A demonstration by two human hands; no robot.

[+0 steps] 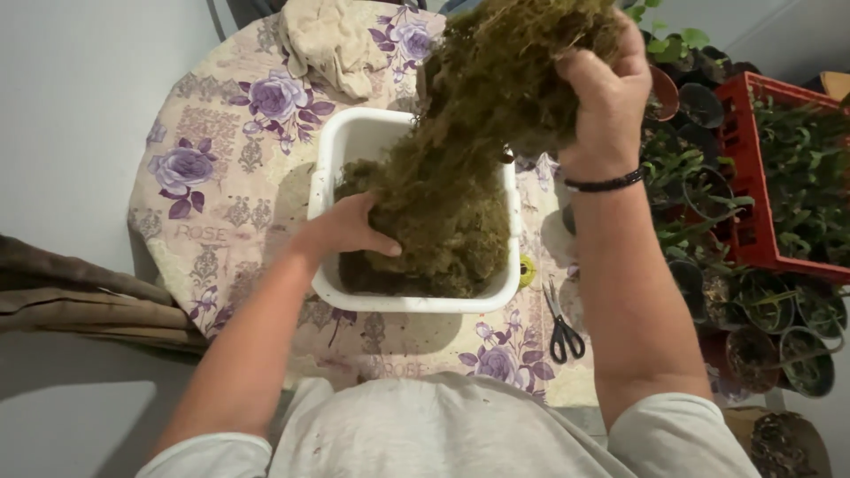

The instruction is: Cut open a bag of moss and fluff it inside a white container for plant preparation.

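Hands work together in one big mass of brown-green moss [469, 150]. The right hand [606, 97] is raised above the far rim of the tub, its fingers closed around the upper end of the moss, and it holds this end in the air. The left hand [350, 226] is lower, inside the white plastic tub [354, 142], with the palm and spread fingers pressed flat on the side of the moss; it supports the clump more than it grips it.

The moss hangs as one long body. Its long axis goes from the right hand, high and far from the person, down and toward the person into the tub, where the lower part rests on more moss at the bottom. So the free upper end is with the right hand, and the heavy lower part is nearer to the left hand.

The tub stands in the middle of a round worktop covered with a cloth with purple flowers [221, 177]. A crumpled beige rag [332, 40] lies on the far side of the worktop, apart from the tub. Black scissors [562, 327] lie to the right of the tub, near its close corner, and a small yellow-green object is just beside the tub wall; I cannot tell what it is. On the floor at the right stand many dark plant pots [753, 327] and a red crate [753, 168] with green plants, close to the right elbow.
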